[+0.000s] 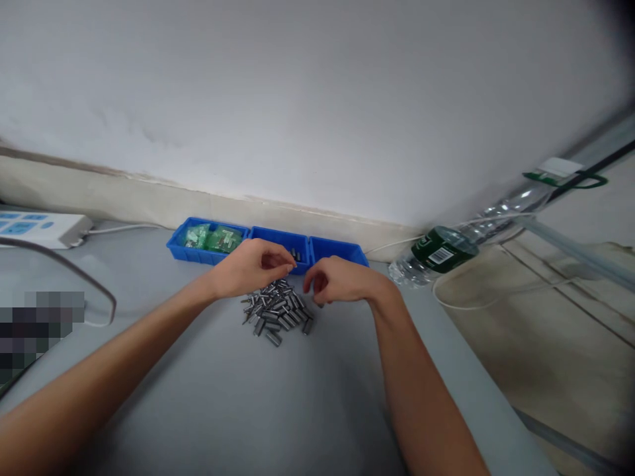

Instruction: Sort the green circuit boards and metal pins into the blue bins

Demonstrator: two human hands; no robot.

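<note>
A heap of small metal cylindrical parts (278, 307), some with thin shafts, lies on the grey table. Over the heap's far left side is my left hand (251, 268), its thumb and fingertips pinched together in front of the middle blue bin (278, 236). Whatever is in that pinch is too small to make out. At the heap's right edge, my right hand (342, 277) has its fingers curled down and closed. A small dark bit shows under those fingertips, but I cannot tell what it is. Several metal pieces are visible inside the middle bin.
The left blue bin (186, 254) contains green plastic packets (224, 239). A right blue bin (342, 248) is partly covered by my hand. Clear bottles with a green label (439, 250) lie at the right edge. A white power strip (44, 229) and cables are left.
</note>
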